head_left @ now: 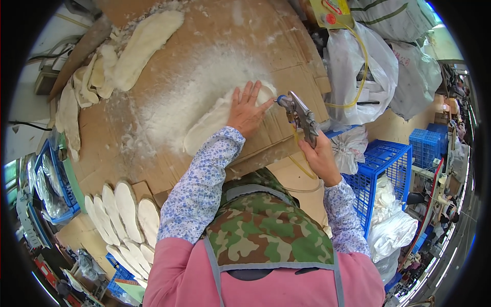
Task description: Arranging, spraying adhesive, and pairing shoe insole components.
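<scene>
one left hand flat on a white insole, right hand tight around a silver spray gun

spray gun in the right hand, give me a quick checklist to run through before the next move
1. Right hand gripping the spray gun: ok
2. Nozzle pointed toward the white insole: ok
3. Left hand flat on the insole: ok
4. Left hand well clear of the nozzle: not ok, a fingertip is right by it
5. Trigger released: cannot tell
6. Cardboard free of white fuzz: not ok, fuzz is spread over it
</scene>
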